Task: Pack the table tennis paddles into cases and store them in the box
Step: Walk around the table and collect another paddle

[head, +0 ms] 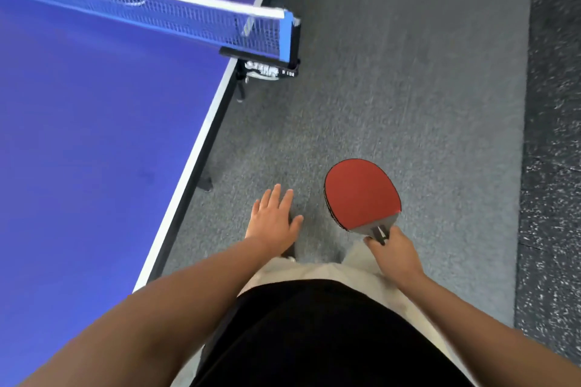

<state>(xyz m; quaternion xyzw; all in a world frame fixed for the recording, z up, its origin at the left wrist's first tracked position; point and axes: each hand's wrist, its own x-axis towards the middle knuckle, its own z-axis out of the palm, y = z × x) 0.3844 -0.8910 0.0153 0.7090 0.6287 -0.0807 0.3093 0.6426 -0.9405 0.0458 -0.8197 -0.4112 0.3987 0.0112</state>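
Note:
A table tennis paddle (361, 192) with a red rubber face points away from me over the grey carpet. My right hand (395, 253) grips its handle, so most of the handle is hidden. My left hand (274, 219) hovers palm down with straight, spread fingers to the left of the paddle, holding nothing. No case or box shows in the head view.
A blue table tennis table (94, 135) fills the left side, its white-edged side running diagonally. The net (151, 6) and its black clamp post (290, 41) stand at the upper middle. Grey carpet (408, 88) lies ahead, with darker speckled flooring (553, 166) at the right.

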